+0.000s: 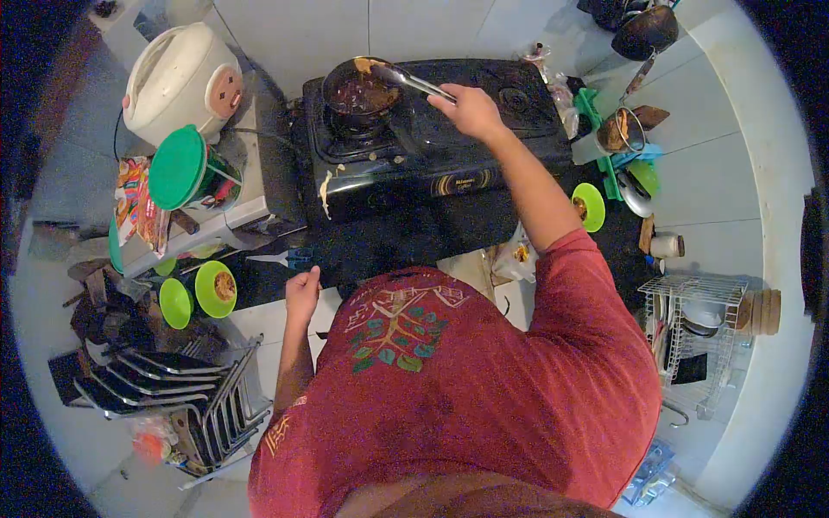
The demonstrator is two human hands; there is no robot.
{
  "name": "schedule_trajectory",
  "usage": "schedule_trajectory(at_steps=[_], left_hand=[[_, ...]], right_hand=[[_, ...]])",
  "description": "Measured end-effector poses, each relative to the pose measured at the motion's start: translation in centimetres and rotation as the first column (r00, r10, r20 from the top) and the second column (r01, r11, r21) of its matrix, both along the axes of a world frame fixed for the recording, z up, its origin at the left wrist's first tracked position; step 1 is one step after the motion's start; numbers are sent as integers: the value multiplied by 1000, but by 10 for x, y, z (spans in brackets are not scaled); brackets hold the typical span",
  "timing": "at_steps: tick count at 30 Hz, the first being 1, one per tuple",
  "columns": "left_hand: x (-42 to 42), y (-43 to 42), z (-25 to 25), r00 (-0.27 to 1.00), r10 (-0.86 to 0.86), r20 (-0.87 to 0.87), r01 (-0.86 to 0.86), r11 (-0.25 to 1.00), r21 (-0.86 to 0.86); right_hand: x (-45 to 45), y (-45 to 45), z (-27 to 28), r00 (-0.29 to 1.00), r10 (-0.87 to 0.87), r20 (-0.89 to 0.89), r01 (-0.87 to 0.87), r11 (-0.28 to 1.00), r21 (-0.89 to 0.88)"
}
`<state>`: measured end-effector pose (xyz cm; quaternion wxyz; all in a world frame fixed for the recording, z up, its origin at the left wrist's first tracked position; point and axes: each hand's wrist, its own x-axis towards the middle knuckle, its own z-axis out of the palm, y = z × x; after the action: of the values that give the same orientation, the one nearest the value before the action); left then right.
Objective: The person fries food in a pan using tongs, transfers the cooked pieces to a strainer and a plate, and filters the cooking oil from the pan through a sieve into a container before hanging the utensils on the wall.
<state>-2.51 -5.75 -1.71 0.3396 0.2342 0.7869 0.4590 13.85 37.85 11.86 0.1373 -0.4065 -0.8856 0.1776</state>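
Note:
My right hand (473, 112) is closed around the handle of metal tongs (419, 84). The tips of the tongs are over a dark frying pan (361, 97) on the left burner, with a light brown piece of food (366, 64) at their end by the pan's far rim. Dark oil or food shows inside the pan, too dim to make out. Low at the counter's front edge, my left hand (302, 295) is loosely curled, with no object visible in it. Just beyond it lies a blue-handled utensil (298, 258) with a pale head.
The black gas stove (466, 151) has yellowish batter drips (325, 192) on it. At left are a rice cooker (186, 86), a green-lidded tub (179, 168) and green bowls (216, 289). Another green bowl (589, 207) is right of the stove, above a wire dish rack (695, 298).

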Motion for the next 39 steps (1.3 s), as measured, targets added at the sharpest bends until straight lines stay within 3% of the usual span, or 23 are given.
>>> schedule_trajectory(at_steps=[4,6,11,13,14,15,18,21,22,25,26,27,28,29,30,33,39], left_hand=[[7,18,5,1000,14,18,-15,999,43],[10,29,7,1000,-1,0,1,998,60],[22,59,14,998,-35,-61,38,998,55],[29,69,20,998,-35,54,33,999,40],[33,72,23,998,-42,55,40,998,39],[38,77,28,999,-39,-1,39,998,57],[52,93,34,992,-77,-103,86,992,87],[64,97,42,986,-79,-145,91,993,78],[61,96,31,1000,-30,-2,30,999,25],[65,95,20,999,-25,-47,30,992,119],[70,98,31,1000,-23,-3,23,993,115],[73,100,32,999,-33,-3,33,993,117],[74,102,32,1000,0,21,-2,995,105],[74,102,31,998,36,45,-40,995,91],[69,101,18,986,51,161,-64,995,77],[76,113,21,994,33,100,-43,994,101],[88,132,31,999,-28,-15,30,995,90]], right_hand=[[0,6,-7,998,7,-57,-10,999,-42],[-1,9,-10,983,28,-179,-63,980,-189],[-3,13,-22,957,52,-286,-111,975,-192],[0,11,-14,958,90,-274,-163,953,-256],[6,13,-8,965,57,-256,-158,906,-392],[10,15,-5,966,45,-254,-145,909,-390],[45,31,3,924,-117,-365,-142,780,-609],[115,40,42,898,-219,-382,-86,763,-640],[139,54,40,897,-223,-382,-18,844,-536],[253,90,48,918,-228,-326,97,923,-373],[287,91,61,907,-342,-244,256,910,-325],[323,95,63,877,-331,-349,270,939,-212],[358,103,73,870,-441,-221,374,882,-287],[383,98,82,844,-474,-252,446,880,-162],[405,98,93,843,-514,-161,510,858,-68],[466,123,81,759,-652,-3,647,754,-113],[491,135,61,773,-624,113,622,781,54]])
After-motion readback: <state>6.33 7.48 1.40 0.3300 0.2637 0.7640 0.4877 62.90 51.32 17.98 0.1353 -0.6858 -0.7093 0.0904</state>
